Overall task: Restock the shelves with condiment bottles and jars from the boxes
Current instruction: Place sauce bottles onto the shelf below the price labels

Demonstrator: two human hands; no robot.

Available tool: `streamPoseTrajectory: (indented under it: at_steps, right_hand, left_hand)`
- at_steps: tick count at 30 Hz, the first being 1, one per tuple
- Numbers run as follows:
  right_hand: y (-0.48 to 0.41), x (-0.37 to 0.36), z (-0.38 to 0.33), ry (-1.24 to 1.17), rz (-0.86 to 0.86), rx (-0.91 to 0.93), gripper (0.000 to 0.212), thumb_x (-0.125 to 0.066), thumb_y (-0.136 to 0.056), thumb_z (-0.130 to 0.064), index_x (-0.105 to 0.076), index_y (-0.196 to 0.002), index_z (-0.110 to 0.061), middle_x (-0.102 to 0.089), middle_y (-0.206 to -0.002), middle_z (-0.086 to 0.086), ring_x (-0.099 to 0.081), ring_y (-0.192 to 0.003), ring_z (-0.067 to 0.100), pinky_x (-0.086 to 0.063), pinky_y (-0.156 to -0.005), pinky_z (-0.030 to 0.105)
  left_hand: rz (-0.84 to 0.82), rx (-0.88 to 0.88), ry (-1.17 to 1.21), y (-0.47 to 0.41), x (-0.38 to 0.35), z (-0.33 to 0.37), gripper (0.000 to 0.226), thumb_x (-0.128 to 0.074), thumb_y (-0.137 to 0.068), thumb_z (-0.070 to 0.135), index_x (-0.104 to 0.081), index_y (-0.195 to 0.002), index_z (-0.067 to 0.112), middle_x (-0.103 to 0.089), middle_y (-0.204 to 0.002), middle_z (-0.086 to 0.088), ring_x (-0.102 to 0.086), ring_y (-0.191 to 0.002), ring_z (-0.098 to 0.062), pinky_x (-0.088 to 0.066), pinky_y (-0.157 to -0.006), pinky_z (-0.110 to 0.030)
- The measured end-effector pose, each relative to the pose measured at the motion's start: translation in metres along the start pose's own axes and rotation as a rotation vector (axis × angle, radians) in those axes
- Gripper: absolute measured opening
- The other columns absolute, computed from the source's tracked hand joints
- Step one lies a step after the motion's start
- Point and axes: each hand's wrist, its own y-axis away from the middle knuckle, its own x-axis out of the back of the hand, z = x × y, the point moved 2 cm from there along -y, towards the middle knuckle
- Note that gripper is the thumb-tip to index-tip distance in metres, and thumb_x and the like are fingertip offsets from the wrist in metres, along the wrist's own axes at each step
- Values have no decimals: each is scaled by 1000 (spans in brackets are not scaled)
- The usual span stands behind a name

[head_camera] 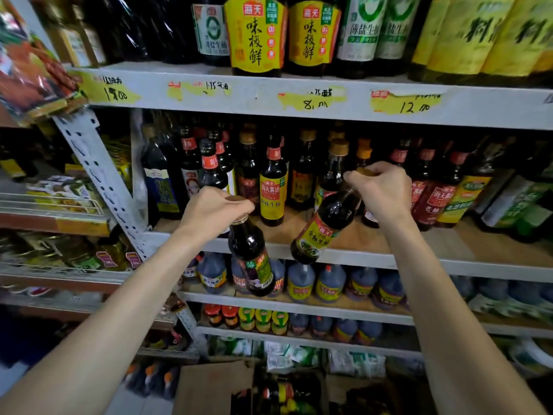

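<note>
bottles of dark sauce were in the air in front of the middle shelf (389, 260), one in each hand. the left bottle (251, 259) hung by its cap from the left hand (215, 211), whose fingers were curled around the cap from above. its body was nearly upright and lay mostly lower than the shelf board. the right bottle (326, 226) was gripped at the neck by the right hand (383, 190) and was strongly tilted, with its base at the front edge of the shelf and its cap mostly hidden in the fingers. behind them the standing bottles (302, 175) filled the back of the shelf, and a bare strip of the board showed in front of them. an open box (215, 384) with more bottles was below, at the bottom of the view.

in my judgement the step was to set both bottles on that bare strip. to do it well, the left one should be lifted above the edge first. the right one should be turned upright before it touches the board. each should go down with its label to the front, without knocking the neighbours. a grip only on the cap is weak, so a slow movement would be safer.
</note>
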Motion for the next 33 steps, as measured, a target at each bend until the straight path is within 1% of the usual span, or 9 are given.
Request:
streamPoseTrajectory:
  at_steps: [3,5,8,10,13,16,17,22,33]
  right_hand:
    - [-2,-3,-7,17,-18,78,26,-75,-71,-44,-70,-82,-21,-67,-70,-7,-64,-68,14,-40,-54,24]
    - [-5,-14,-19,106,-50,201,36,-73,-73,-48,-72,-95,-19,-68,-79,-5,-63,-75,15,-42,-62,24]
    - [-13,-38,-40,284,-174,396,40,-69,-79,-51,-69,-103,-20,-71,-92,3,-66,-88,25,-50,-70,31]
    - [-21,-52,-47,389,-241,438,43,-67,-83,-51,-67,-112,-19,-71,-98,9,-66,-92,32,-53,-71,35]
    - [-34,-69,-53,527,-313,482,40,-66,-89,-47,-65,-112,-15,-68,-94,11,-65,-91,35,-53,-67,37]
    - [-48,-84,-56,571,-340,440,40,-67,-89,-44,-50,-69,-14,-53,-70,6,-64,-82,38,-43,-61,34]
    - [-52,-89,-56,580,-337,436,44,-67,-90,-43,-45,-68,-12,-51,-71,7,-63,-82,39,-42,-63,34]
    - [-68,-107,-58,591,-293,383,33,-64,-91,-35,-66,-110,-8,-67,-109,17,-63,-102,39,-50,-74,35]
    - [-76,-120,-57,536,-227,276,23,-58,-93,-24,-68,-100,-5,-70,-99,17,-66,-95,37,-46,-68,30]
  left_hand:
    - [-3,-4,49,1,-3,3,42,-71,-65,47,-67,-67,5,-52,-54,5,-45,-56,-10,-34,-62,-31]
    - [-1,-18,60,0,-4,6,40,-72,-66,48,-71,-70,8,-58,-57,4,-50,-59,-10,-37,-63,-30]
    - [11,-40,52,-3,-5,11,36,-73,-68,46,-67,-62,11,-54,-52,6,-48,-52,-7,-36,-53,-23]
    - [8,-59,40,-5,-6,14,33,-73,-70,43,-63,-57,14,-49,-48,8,-43,-46,-7,-31,-42,-17]
    - [9,-68,38,-12,-8,15,38,-73,-70,39,-63,-64,4,-44,-46,7,-39,-44,-8,-29,-41,-19]
    - [17,-69,10,-18,-10,15,41,-72,-68,42,-67,-71,2,-48,-50,6,-41,-47,-7,-32,-52,-26]
    - [19,-67,7,-20,-11,16,41,-71,-67,43,-68,-71,3,-49,-51,6,-42,-48,-7,-33,-54,-28]
    - [16,-77,-1,-25,-11,18,45,-70,-64,47,-64,-68,3,-46,-50,7,-40,-49,-7,-31,-56,-29]
    - [2,-99,6,-33,-12,19,38,-70,-70,45,-71,-74,7,-56,-57,-3,-45,-53,-7,-35,-58,-29]
